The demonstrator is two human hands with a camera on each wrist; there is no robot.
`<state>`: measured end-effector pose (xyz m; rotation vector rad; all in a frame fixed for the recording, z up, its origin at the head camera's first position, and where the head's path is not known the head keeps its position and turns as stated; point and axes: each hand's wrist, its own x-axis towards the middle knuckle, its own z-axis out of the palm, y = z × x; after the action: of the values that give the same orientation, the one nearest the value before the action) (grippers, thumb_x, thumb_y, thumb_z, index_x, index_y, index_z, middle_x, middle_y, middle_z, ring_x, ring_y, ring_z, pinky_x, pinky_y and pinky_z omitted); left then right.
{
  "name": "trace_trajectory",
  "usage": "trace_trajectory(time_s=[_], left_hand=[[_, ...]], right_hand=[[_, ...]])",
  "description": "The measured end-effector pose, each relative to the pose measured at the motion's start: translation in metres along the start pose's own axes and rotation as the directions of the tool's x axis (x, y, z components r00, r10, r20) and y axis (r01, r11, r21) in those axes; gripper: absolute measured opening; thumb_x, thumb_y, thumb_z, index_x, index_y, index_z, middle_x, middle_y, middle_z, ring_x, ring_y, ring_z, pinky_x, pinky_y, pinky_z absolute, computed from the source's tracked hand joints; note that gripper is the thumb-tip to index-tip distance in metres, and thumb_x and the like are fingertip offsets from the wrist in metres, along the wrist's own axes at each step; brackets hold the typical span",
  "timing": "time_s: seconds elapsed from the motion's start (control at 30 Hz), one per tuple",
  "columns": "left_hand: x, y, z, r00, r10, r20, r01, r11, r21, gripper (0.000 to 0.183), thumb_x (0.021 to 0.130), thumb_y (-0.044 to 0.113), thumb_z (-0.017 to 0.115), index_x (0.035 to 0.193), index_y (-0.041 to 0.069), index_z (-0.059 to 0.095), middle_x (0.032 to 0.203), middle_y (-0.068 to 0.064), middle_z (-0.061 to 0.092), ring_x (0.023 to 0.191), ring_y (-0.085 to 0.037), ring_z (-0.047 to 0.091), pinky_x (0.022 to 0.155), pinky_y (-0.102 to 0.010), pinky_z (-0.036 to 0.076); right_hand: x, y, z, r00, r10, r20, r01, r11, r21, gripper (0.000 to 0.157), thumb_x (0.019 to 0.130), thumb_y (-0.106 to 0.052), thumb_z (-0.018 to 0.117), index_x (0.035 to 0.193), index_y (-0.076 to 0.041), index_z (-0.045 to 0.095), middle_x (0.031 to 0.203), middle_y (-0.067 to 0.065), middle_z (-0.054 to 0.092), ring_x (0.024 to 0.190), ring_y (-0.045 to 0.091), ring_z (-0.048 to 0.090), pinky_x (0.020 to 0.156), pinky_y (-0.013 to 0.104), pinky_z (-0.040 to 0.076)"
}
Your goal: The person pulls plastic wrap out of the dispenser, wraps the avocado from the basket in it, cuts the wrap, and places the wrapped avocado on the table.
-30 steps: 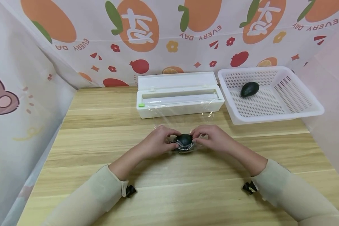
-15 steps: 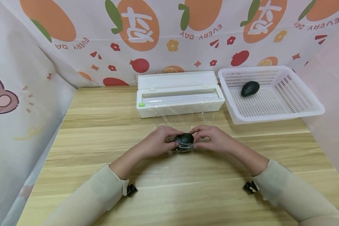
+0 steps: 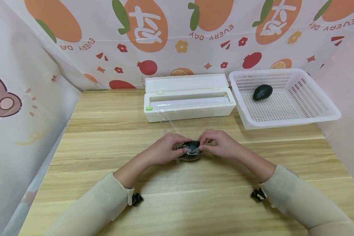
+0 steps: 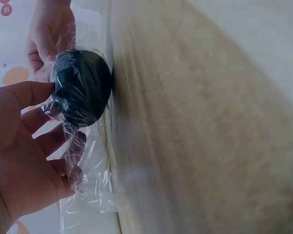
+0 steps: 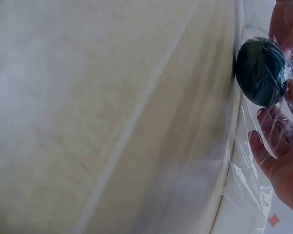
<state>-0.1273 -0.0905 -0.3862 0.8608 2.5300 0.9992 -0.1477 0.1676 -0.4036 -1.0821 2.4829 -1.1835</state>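
A dark green avocado (image 3: 191,147), partly covered in clear cling film (image 4: 90,168), sits on the table between both hands. My left hand (image 3: 166,148) holds it from the left, the thumb against its near side and the fingers behind, among the film. From the right, my right hand (image 3: 219,143) pinches cling film at the avocado's upper right edge, thumb and fingertips close together. Crumpled film lies over the avocado's top in the head view. In the right wrist view, film (image 5: 251,178) trails past the right fingers.
Behind the hands stands an opened white cling film dispenser (image 3: 191,113) with a green slider (image 3: 148,108); film stretches from it toward the avocado. A white plastic basket (image 3: 294,124) at the back right contains another avocado (image 3: 262,92). A printed curtain (image 3: 206,52) hangs behind the table.
My right hand has shifted slightly in toward the avocado, and the film edge has come up over its top. The left hand stays nearly in place.
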Motion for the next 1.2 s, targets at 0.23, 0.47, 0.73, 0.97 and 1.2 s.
trace_trajectory(time_s=[0.23, 0.47, 0.73, 0.97, 1.2], left_hand=[[0.001, -0.001, 0.003, 0.997, -0.076, -0.012, 0.076, 0.997, -0.011, 0.046, 0.097, 0.022, 0.061, 0.14, 0.007, 0.054, 0.131, -0.01, 0.063, 0.118, -0.025, 0.057, 0.102, -0.046, 0.045], [0.002, 0.001, 0.002, 0.992, -0.121, -0.022, 0.12, 0.992, -0.038, 0.041, 0.099, 0.025, 0.056, 0.137, 0.01, 0.054, 0.126, -0.008, 0.066, 0.12, -0.023, 0.057, 0.103, -0.046, 0.045], [-0.006, 0.013, -0.001, 0.963, 0.101, -0.249, -0.058, 0.983, 0.174, 0.028, 0.089, 0.024, 0.072, 0.114, 0.012, 0.07, 0.119, -0.002, 0.067, 0.115, -0.022, 0.06, 0.1, -0.041, 0.048], [-0.005, 0.016, 0.004, 0.978, 0.124, -0.169, -0.076, 0.961, 0.267, 0.038, 0.081, 0.029, 0.082, 0.114, 0.011, 0.071, 0.116, -0.003, 0.067, 0.11, -0.019, 0.062, 0.096, -0.038, 0.05], [0.003, 0.013, 0.007, 0.982, 0.058, -0.181, -0.009, 0.965, 0.26, 0.03, 0.092, 0.028, 0.07, 0.118, 0.011, 0.069, 0.117, -0.003, 0.067, 0.111, -0.021, 0.063, 0.098, -0.04, 0.05]], right_hand=[[0.004, 0.001, 0.004, 0.995, 0.097, -0.003, -0.096, 0.994, 0.059, 0.005, 0.092, -0.019, 0.069, 0.093, -0.02, 0.065, 0.098, -0.006, 0.066, 0.092, 0.011, 0.063, 0.082, 0.032, 0.055], [0.01, -0.001, 0.003, 0.984, 0.177, 0.008, -0.177, 0.981, 0.082, 0.007, 0.096, -0.026, 0.064, 0.091, -0.022, 0.063, 0.118, -0.001, 0.067, 0.105, 0.019, 0.062, 0.086, 0.038, 0.053], [0.015, 0.0, 0.002, 0.971, 0.238, 0.031, -0.24, 0.962, 0.133, 0.01, 0.096, -0.028, 0.064, 0.093, -0.019, 0.065, 0.121, -0.001, 0.068, 0.106, 0.019, 0.063, 0.086, 0.037, 0.053], [0.018, 0.004, 0.002, 0.962, 0.274, 0.022, -0.274, 0.948, 0.162, 0.01, 0.096, -0.027, 0.066, 0.101, -0.019, 0.068, 0.109, -0.003, 0.069, 0.104, 0.016, 0.063, 0.09, 0.039, 0.052], [0.018, 0.004, 0.004, 0.953, 0.305, -0.003, -0.301, 0.943, 0.14, 0.01, 0.098, -0.031, 0.062, 0.103, -0.025, 0.068, 0.107, -0.006, 0.069, 0.104, 0.016, 0.063, 0.089, 0.038, 0.053]])
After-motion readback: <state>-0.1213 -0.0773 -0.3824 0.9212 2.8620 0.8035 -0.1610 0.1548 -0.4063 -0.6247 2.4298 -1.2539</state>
